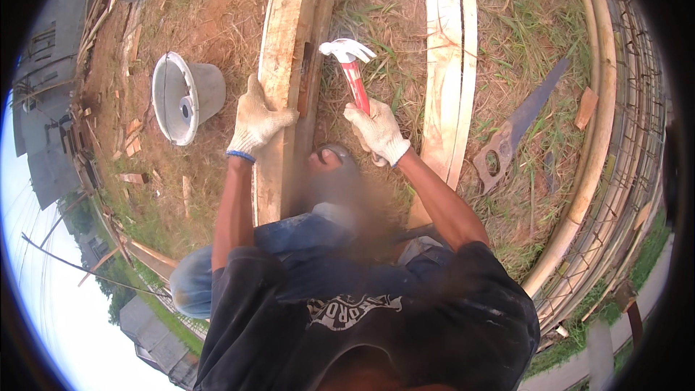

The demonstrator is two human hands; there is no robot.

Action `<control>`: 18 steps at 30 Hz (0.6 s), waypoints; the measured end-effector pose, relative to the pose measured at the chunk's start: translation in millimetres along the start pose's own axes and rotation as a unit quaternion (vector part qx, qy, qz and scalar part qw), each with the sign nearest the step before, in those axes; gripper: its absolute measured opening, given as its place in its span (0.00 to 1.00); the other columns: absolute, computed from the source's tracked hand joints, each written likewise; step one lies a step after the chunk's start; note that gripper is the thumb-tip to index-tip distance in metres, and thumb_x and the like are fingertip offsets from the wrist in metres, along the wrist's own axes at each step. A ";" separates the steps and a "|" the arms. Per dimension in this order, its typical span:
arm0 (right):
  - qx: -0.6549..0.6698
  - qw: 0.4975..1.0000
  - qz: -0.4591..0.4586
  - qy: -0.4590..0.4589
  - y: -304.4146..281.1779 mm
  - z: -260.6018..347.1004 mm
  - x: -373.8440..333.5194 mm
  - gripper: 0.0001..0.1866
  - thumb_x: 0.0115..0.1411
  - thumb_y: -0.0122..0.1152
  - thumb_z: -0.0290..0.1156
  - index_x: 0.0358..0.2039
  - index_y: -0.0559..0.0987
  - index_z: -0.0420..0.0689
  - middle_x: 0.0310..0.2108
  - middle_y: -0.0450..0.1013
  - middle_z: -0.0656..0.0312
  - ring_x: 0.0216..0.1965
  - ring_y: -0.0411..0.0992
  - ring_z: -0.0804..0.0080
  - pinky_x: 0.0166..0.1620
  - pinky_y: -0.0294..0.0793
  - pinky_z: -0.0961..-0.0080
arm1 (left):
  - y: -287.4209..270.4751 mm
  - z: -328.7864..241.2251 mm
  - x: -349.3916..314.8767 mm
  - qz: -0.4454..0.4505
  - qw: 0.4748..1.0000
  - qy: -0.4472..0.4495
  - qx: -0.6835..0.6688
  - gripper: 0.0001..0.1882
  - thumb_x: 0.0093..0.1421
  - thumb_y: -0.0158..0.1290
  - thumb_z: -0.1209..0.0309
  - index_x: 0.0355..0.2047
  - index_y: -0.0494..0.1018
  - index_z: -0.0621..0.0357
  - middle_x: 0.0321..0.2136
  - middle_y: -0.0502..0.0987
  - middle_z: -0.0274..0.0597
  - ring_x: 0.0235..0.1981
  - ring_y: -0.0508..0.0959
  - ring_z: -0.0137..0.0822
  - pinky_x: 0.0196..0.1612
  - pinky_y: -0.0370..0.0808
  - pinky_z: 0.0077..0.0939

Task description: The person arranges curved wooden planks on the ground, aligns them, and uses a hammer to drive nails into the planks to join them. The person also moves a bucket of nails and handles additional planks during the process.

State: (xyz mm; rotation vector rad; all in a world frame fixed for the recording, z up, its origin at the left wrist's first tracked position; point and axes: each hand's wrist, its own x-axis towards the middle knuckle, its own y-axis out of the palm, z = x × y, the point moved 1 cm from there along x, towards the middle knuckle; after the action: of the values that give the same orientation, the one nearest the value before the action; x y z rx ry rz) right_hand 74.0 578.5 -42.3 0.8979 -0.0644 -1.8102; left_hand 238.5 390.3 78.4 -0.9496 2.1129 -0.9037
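Observation:
My right hand (378,132), in a cream knitted glove, is closed round the red handle of a claw hammer (352,72). The hammer's white head points up and away from me, clear of the timber. My left hand (257,119), gloved the same way with a blue cuff, grips the long wooden beam (284,36). Its fingers reach over the beam's top and its thumb lies along the near side. Darker planks (318,43) run close along the beam's right side. My sandalled foot (327,161) shows beside them, partly blurred.
A white bucket (206,94) lies tipped on the grass at the left. Two pale boards (443,65) run lengthwise right of the hammer. Farther right are a handsaw (520,124), a wood offcut (586,107), a long pole (579,224) and wire-tied rods (637,101).

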 end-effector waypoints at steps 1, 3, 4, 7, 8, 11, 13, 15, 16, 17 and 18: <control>-0.068 0.992 -0.020 -0.101 0.4 -3.3 0.3 0.11 0.72 0.67 0.39 0.42 0.81 0.44 0.23 0.74 0.66 0.21 0.73 0.74 0.25 0.71 0.73 | -1.0 -3.2 -0.8 0.003 1.000 -0.003 0.004 0.42 0.40 0.74 0.61 0.52 0.69 0.69 0.37 0.85 0.57 0.39 0.87 0.47 0.46 0.83 0.37; -0.200 0.943 -0.070 -0.258 -1.3 -7.8 -0.2 0.13 0.68 0.71 0.37 0.44 0.83 0.41 0.29 0.80 0.61 0.28 0.79 0.64 0.32 0.76 0.69 | -1.8 -6.6 -0.5 0.009 1.000 -0.014 -0.014 0.42 0.40 0.74 0.61 0.52 0.69 0.69 0.38 0.85 0.58 0.39 0.87 0.47 0.47 0.83 0.37; -0.257 0.910 -0.083 -0.315 3.8 -1.2 -5.8 0.14 0.68 0.71 0.38 0.43 0.83 0.39 0.32 0.82 0.57 0.32 0.82 0.58 0.37 0.79 0.64 | -3.2 -5.6 -1.0 0.012 0.999 -0.021 -0.021 0.42 0.40 0.74 0.62 0.52 0.69 0.69 0.38 0.86 0.58 0.40 0.88 0.47 0.47 0.83 0.37; -0.224 0.906 -0.084 -0.350 14.0 -23.3 -4.6 0.14 0.65 0.74 0.37 0.43 0.84 0.41 0.32 0.82 0.53 0.33 0.83 0.55 0.37 0.80 0.64 | -1.0 4.7 1.3 0.011 0.999 -0.018 -0.027 0.43 0.40 0.75 0.62 0.53 0.69 0.69 0.41 0.85 0.60 0.43 0.87 0.47 0.49 0.83 0.37; -0.193 0.902 -0.084 -0.377 17.7 -31.1 -4.1 0.13 0.64 0.75 0.36 0.43 0.84 0.41 0.31 0.82 0.52 0.33 0.83 0.55 0.37 0.81 0.64 | -0.8 1.7 0.9 0.012 0.999 -0.017 -0.034 0.43 0.39 0.75 0.62 0.54 0.69 0.69 0.42 0.85 0.60 0.44 0.87 0.47 0.50 0.82 0.37; -0.275 0.934 -0.062 -0.220 19.0 -27.2 -2.0 0.15 0.68 0.70 0.41 0.42 0.83 0.40 0.31 0.82 0.46 0.35 0.83 0.45 0.38 0.81 0.55 | -1.1 -6.7 -2.4 0.016 0.998 -0.024 -0.047 0.44 0.39 0.75 0.62 0.54 0.69 0.68 0.45 0.84 0.61 0.47 0.86 0.47 0.52 0.81 0.37; -0.309 0.936 -0.052 -0.159 19.1 -25.7 3.8 0.19 0.69 0.67 0.45 0.43 0.82 0.39 0.32 0.82 0.44 0.37 0.82 0.39 0.38 0.80 0.50 | -3.3 -5.3 -1.1 0.024 0.998 -0.033 -0.040 0.44 0.39 0.75 0.62 0.55 0.69 0.68 0.46 0.84 0.61 0.48 0.86 0.47 0.53 0.81 0.37; -0.329 0.928 -0.089 -0.147 10.6 -30.2 -1.4 0.16 0.69 0.68 0.40 0.43 0.82 0.37 0.31 0.82 0.48 0.35 0.82 0.47 0.39 0.79 0.57 | -0.4 4.8 1.0 0.007 0.999 -0.005 -0.052 0.44 0.39 0.75 0.62 0.55 0.69 0.68 0.45 0.84 0.60 0.47 0.86 0.48 0.53 0.81 0.37; -0.338 0.925 -0.103 -0.138 12.7 -21.8 -6.6 0.15 0.69 0.68 0.37 0.43 0.82 0.37 0.30 0.82 0.50 0.34 0.83 0.50 0.39 0.79 0.61 | 0.6 10.9 -0.8 -0.001 0.998 0.004 -0.055 0.44 0.39 0.75 0.62 0.55 0.69 0.68 0.45 0.84 0.60 0.47 0.86 0.48 0.52 0.81 0.38; -0.302 0.914 -0.135 -0.233 16.7 -10.8 -10.8 0.14 0.69 0.69 0.37 0.42 0.81 0.37 0.28 0.81 0.50 0.33 0.83 0.50 0.37 0.79 0.61 | -0.2 7.8 -2.1 0.007 0.999 -0.015 -0.048 0.44 0.39 0.75 0.62 0.55 0.69 0.68 0.44 0.84 0.60 0.46 0.86 0.49 0.52 0.81 0.38; -0.259 0.925 -0.127 -0.248 18.2 -8.6 -11.8 0.14 0.69 0.69 0.37 0.42 0.81 0.37 0.28 0.81 0.50 0.32 0.82 0.51 0.37 0.79 0.61 | -3.1 2.9 -2.7 0.016 0.998 -0.035 -0.041 0.44 0.39 0.75 0.62 0.54 0.69 0.69 0.44 0.85 0.60 0.46 0.86 0.49 0.52 0.81 0.39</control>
State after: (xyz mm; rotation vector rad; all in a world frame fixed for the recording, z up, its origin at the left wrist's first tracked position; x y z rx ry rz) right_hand 95.2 583.4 -34.0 0.0619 0.2129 -2.1150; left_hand 243.3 390.0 79.9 -0.9722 2.1132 -0.7621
